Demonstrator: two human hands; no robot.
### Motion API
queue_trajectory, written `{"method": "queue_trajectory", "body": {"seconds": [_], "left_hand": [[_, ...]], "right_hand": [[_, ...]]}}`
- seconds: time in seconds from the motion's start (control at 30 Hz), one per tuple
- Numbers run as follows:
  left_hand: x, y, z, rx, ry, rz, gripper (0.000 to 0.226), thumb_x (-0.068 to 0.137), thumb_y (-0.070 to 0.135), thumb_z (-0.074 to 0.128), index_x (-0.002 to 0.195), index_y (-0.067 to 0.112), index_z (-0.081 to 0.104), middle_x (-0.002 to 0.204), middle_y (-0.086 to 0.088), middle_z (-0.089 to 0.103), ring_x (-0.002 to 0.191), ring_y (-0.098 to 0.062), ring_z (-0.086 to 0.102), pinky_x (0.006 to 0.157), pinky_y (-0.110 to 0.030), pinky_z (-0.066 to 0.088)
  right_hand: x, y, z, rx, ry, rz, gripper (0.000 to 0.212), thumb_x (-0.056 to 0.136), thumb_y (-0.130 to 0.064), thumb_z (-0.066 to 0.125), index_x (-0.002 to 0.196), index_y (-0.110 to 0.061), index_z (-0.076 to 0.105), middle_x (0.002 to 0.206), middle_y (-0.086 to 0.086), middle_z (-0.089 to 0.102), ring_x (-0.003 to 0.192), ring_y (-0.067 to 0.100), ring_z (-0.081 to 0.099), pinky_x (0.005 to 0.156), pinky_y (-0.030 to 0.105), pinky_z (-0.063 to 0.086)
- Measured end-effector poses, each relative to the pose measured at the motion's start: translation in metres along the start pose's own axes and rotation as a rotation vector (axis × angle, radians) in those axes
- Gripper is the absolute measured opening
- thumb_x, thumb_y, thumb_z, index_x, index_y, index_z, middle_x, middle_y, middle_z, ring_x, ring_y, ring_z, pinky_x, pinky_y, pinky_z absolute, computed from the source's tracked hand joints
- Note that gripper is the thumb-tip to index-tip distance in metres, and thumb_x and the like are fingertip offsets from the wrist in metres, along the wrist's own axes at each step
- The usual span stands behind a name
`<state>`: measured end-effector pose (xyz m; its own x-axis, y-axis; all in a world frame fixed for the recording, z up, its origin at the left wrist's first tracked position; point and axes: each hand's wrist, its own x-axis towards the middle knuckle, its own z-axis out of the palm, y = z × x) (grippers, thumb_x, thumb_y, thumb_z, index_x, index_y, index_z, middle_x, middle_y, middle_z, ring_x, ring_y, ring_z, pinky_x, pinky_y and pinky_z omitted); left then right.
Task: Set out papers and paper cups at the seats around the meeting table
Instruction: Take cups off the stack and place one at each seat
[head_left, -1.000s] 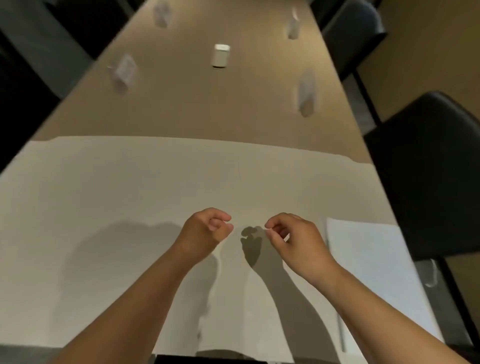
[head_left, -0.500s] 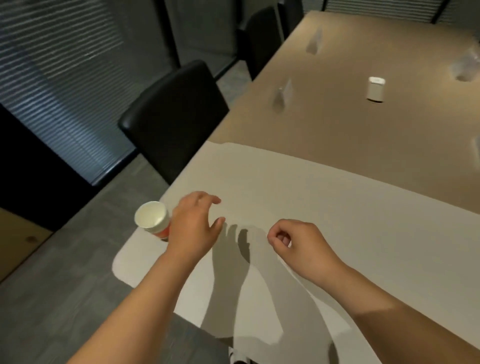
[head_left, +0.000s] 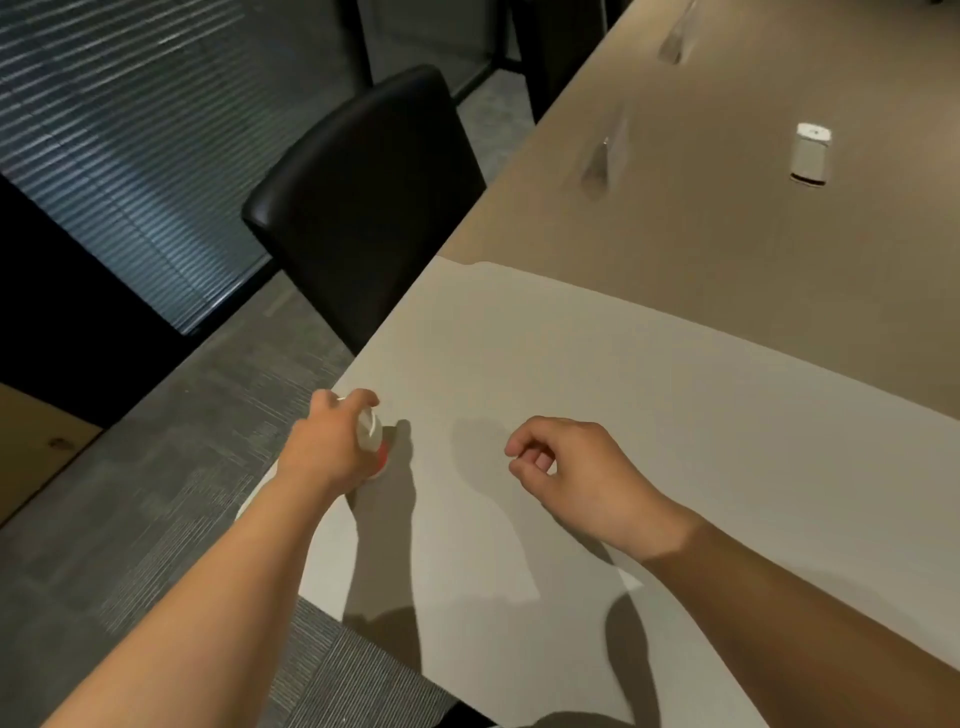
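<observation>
1. My left hand (head_left: 332, 447) is wrapped around the paper cup (head_left: 373, 441), fingers clamped on its side, right at the near left corner of the meeting table (head_left: 701, 322).
2. My right hand (head_left: 566, 467) hovers over the pale tabletop, fingers curled loosely together, holding nothing.
3. A black chair (head_left: 363, 197) sits at the left edge.

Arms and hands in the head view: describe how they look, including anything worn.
Both forearms are bare right down to the frame edge: no sleeve shows. The left hand and the right hand wear no gloves, and no watch, ring or bracelet is visible. No markings show on the arms.
</observation>
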<state>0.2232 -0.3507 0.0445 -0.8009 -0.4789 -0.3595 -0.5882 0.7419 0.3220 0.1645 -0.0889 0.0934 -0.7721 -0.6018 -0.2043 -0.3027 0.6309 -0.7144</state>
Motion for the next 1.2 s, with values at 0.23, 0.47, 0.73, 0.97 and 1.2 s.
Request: {"method": "queue_trajectory", "body": {"seconds": [0.23, 0.47, 0.73, 0.97, 1.2], "left_hand": [[-0.034, 0.09, -0.012, -0.196, -0.213, 0.403, 0.086, 0.057, 0.04, 0.085, 0.126, 0.04, 0.033, 0.12, 0.009, 0.042, 0.103, -0.02, 0.054, 0.084, -0.036, 0.052], [-0.087, 0.159, -0.021, -0.469, -0.302, 0.598, 0.094, 0.061, 0.027, 0.091, 0.136, 0.046, 0.038, 0.12, 0.016, 0.053, 0.106, 0.0, 0.056, 0.077, -0.007, 0.046], [-0.154, 0.164, -0.032, -0.604, -0.135, 0.582, 0.076, 0.069, 0.039, 0.083, 0.132, 0.051, 0.041, 0.119, 0.03, 0.056, 0.109, -0.003, 0.059, 0.073, -0.02, 0.057], [-0.181, 0.097, -0.049, -0.581, 0.086, 0.431, 0.067, 0.061, 0.038, 0.09, 0.116, 0.045, 0.052, 0.104, 0.027, 0.061, 0.094, 0.001, 0.063, 0.066, -0.019, 0.056], [-0.163, 0.009, -0.123, -0.608, 0.181, 0.495, 0.068, 0.064, 0.038, 0.088, 0.121, 0.047, 0.053, 0.111, 0.022, 0.063, 0.099, -0.004, 0.065, 0.073, -0.022, 0.057]], "right_hand": [[-0.023, 0.011, -0.034, -0.175, 0.067, -0.239, 0.052, 0.088, -0.015, 0.064, 0.133, -0.034, 0.046, 0.143, -0.012, 0.039, 0.12, 0.01, 0.048, 0.097, 0.025, 0.044], [-0.073, 0.016, -0.084, -0.282, 0.111, -0.33, 0.023, 0.095, -0.02, 0.054, 0.114, -0.021, 0.065, 0.11, -0.003, 0.068, 0.098, 0.018, 0.06, 0.085, 0.036, 0.05], [-0.114, 0.003, -0.118, 0.283, 0.193, -0.181, 0.012, 0.087, -0.015, 0.069, 0.09, -0.023, 0.077, 0.073, -0.002, 0.072, 0.069, 0.008, 0.066, 0.066, 0.017, 0.049], [-0.088, -0.038, -0.072, 0.527, 0.075, -0.155, 0.017, 0.076, -0.012, 0.079, 0.066, -0.02, 0.067, 0.058, -0.003, 0.05, 0.058, 0.012, 0.046, 0.057, 0.026, 0.041], [-0.03, -0.136, -0.037, 0.501, 0.03, -0.295, 0.016, 0.075, -0.016, 0.08, 0.073, -0.016, 0.064, 0.076, 0.012, 0.061, 0.07, 0.013, 0.062, 0.063, 0.029, 0.057]]}}
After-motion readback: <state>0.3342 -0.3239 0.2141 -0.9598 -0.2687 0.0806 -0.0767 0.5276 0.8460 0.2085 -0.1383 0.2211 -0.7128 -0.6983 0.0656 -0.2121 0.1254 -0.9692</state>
